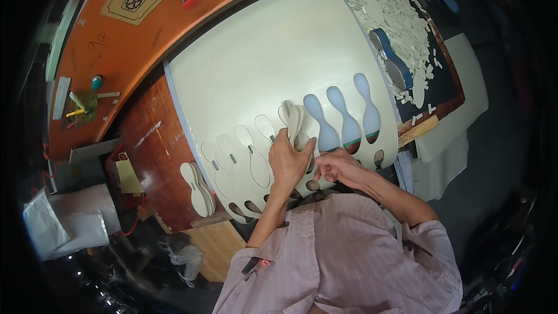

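Gripping pale sole-shaped pieces (295, 119) over the cream sheet (256, 58)
Our left hand (286, 161) is wrapped around the pieces, which jut beyond its thumb and fingers; our right hand (344, 168) sits just beside it, fingers curled, and we cannot tell whether it grips anything. Blue sole shapes (321, 127) lie right of the pieces.

Before you lies the sheet (267, 52), your left hand (289, 163) over its near part with the sole pieces (293, 119) in its grasp, your right hand (343, 168) just to the right. On your left, a stack of soles (197, 189) lies on the bench (154, 160); the machine beam (157, 26) stands beyond. On your right, the cutting die (394, 64) sits between sheet and scrap pile (389, 6).
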The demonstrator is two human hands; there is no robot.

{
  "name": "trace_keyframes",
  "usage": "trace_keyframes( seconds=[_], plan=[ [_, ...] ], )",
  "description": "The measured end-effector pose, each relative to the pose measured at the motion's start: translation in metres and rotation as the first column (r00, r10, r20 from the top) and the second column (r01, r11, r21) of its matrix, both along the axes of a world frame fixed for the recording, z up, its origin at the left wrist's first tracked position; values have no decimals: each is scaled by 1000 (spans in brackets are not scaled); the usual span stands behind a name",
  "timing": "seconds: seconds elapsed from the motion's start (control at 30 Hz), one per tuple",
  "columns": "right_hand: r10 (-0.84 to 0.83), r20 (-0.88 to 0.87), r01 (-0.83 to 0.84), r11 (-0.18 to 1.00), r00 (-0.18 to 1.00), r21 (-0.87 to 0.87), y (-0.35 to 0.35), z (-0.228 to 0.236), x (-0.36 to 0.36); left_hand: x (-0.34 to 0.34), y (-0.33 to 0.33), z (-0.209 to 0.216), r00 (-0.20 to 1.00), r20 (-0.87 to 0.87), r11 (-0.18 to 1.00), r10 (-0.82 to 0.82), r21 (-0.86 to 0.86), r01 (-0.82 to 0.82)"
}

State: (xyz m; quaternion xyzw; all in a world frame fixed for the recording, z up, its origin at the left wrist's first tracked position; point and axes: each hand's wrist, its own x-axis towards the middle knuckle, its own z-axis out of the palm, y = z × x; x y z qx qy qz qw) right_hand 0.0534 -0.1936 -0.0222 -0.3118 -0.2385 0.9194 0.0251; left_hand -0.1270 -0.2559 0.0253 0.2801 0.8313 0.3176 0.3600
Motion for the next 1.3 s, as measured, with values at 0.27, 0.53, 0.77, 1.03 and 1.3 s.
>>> trace_keyframes(
  seconds=[0.27,0.53,0.77,1.03,1.3],
  plan=[
    [-6,23,8,995,1000,-95,15,5,10,9,-2,-5,996,-62,998,-63,26,65],
    [-181,-11,28,94,983,995,26,64,-2,8,-42,14,660,686,835,306,140,-532],
    [0,-57,57,-20,998,998,10,45,-64,-4,-67,13,624,737,819,259,176,-547],
    [-67,-80,81,12,995,997,-43,16,-104,-54,-121,-9,680,711,924,178,117,-364],
    [-54,133,-21,860,990,509,-51,21,-116,-81,-142,-23,435,881,859,185,69,-507]
  ],
)
